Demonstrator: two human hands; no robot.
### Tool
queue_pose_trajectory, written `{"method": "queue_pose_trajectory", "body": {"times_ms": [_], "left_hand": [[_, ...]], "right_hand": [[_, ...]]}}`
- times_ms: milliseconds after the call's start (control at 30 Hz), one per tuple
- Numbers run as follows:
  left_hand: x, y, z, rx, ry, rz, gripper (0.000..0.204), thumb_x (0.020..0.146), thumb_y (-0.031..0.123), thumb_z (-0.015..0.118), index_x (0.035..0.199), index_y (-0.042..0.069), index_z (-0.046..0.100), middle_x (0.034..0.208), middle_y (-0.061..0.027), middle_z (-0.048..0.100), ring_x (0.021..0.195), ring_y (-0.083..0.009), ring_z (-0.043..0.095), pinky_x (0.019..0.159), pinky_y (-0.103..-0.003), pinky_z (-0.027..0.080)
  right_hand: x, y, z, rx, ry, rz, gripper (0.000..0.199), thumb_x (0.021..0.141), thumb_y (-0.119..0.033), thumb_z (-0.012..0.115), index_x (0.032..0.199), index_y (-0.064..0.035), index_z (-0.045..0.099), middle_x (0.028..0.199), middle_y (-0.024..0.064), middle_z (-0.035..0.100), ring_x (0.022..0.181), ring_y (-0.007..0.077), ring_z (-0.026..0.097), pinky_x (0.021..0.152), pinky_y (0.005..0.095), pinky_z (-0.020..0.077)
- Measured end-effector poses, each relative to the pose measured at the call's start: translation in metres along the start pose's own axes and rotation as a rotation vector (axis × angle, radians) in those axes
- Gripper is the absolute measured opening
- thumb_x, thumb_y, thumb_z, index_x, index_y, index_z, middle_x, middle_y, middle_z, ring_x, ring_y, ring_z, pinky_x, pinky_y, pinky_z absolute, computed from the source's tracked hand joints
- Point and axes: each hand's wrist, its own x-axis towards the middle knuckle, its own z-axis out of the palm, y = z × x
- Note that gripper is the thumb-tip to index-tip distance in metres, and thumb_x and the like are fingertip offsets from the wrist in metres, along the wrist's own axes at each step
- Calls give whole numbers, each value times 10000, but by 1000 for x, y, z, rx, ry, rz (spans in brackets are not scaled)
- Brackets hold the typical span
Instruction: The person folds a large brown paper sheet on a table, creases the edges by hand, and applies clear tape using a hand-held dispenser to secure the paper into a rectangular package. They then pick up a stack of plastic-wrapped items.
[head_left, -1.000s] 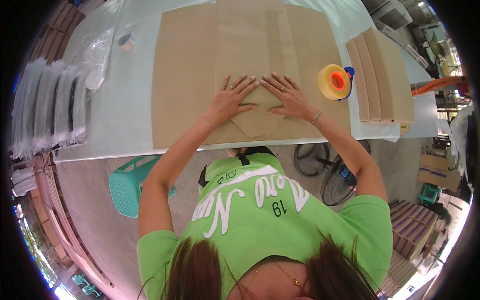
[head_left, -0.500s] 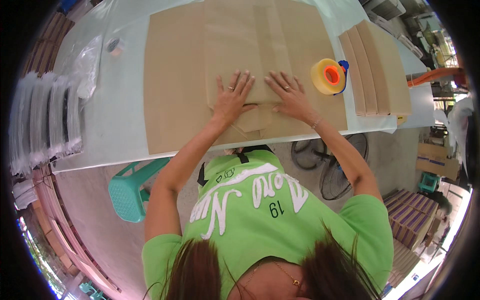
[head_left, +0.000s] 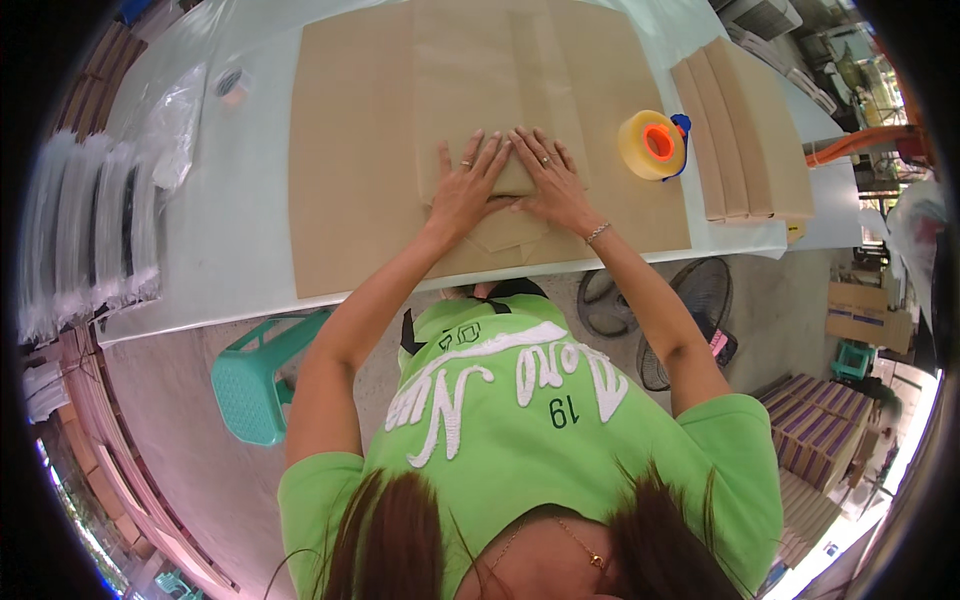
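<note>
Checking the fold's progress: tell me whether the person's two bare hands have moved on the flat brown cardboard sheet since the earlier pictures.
Yes. The left hand and right hand have slid together, now meeting; against the yellow tape roll they sit further up the brown cardboard sheet.

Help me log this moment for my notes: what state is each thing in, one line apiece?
Left hand: flat, fingers spread, pressing the folded flap.
Right hand: flat, pressing the same flap beside the left.
Cardboard sheet: lying flat on the table, near flap folded over.
Tape roll: lying on the sheet, untouched.
Flat cardboard stack: piled at the right, untouched.
Green stool: standing under the table edge.
</note>
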Motion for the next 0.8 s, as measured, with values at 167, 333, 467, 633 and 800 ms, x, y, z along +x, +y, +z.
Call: {"method": "queue_pose_trajectory", "body": {"times_ms": [167, 333, 467, 633, 800], "left_hand": [[-24, -37, -19, -90, -82, 29, 873, 780, 530, 669, 1517, 307, 258, 1584, 12, 230, 1452, -232, 230, 1140, -607, 204], [-50, -68, -25, -98, -118, -191, 924, 731, 459, 750, 1509, 335, 267, 1592, 24, 211, 1449, -231, 239, 1138, -604, 216], [-51, -60, -24, -66, -202, -255, 961, 695, 422, 793, 1503, 338, 279, 1591, 5, 203, 1458, -264, 203, 1128, -624, 216], [-25, -35, -58, -231, -177, -190, 958, 682, 391, 813, 1492, 333, 305, 1590, -33, 189, 1469, -293, 155, 1140, -634, 150], [-28, -41, -26, -169, -47, -192, 885, 697, 355, 798, 1464, 304, 359, 1551, -50, 251, 1472, -286, 144, 1140, -633, 134]], "right_hand": [[-1, -2, 5, -148, -36, 23, 1062, 689, -234, 818, 1540, -275, 184, 1597, -12, 185, 1476, 238, 158, 1188, 477, 159], [-2, -7, 6, -193, -19, 41, 1064, 683, -226, 821, 1538, -287, 191, 1594, -12, 191, 1469, 242, 174, 1182, 470, 182], [-3, -7, 9, -190, -9, 37, 1066, 682, -225, 822, 1537, -295, 190, 1593, -6, 193, 1468, 244, 174, 1178, 465, 190], [-2, -2, 8, -232, -12, 33, 1106, 660, -272, 838, 1541, -305, 171, 1596, -13, 192, 1469, 232, 179, 1177, 458, 189], [-1, -5, 6, -158, 1, 34, 1076, 674, -200, 825, 1538, -295, 190, 1587, 2, 215, 1463, 256, 193, 1173, 481, 185]]}}
